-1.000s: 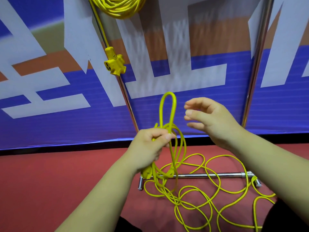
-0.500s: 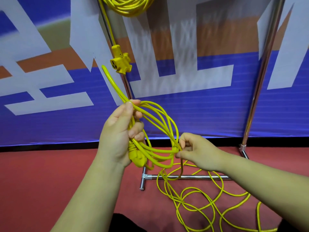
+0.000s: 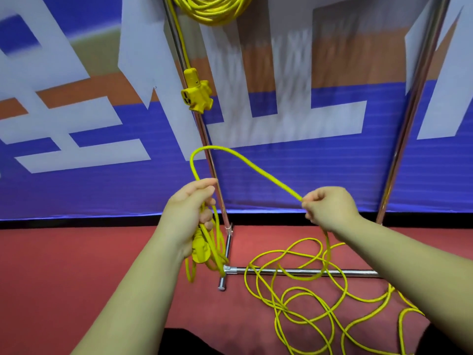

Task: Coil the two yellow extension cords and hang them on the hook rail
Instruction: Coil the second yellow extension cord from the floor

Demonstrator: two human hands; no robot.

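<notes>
- Left grip [image 3: 186, 216]: fingers curled round several gathered loops of the second yellow cord [image 3: 266, 175], in front of the rack's left upright [image 3: 204, 135]. The cord's plug [image 3: 201, 249] hangs just below the palm.
- Right grip [image 3: 330, 208]: thumb and fingers pinched together on the same cord, level with the left grip and well apart from it. Between the two, the cord rises in an arch.
- Below the right grip the cord drops to the red floor [image 3: 76, 278]. There it lies in loose overlapping loops across and in front of the rack's base bar [image 3: 358, 272].
- First yellow cord [image 3: 212, 8]: a coiled bundle hanging at the rack's top; its hook is out of view. Its socket block [image 3: 197, 97] dangles beside the left upright.
- Behind the rack: a blue, white and orange banner [image 3: 307, 175].
</notes>
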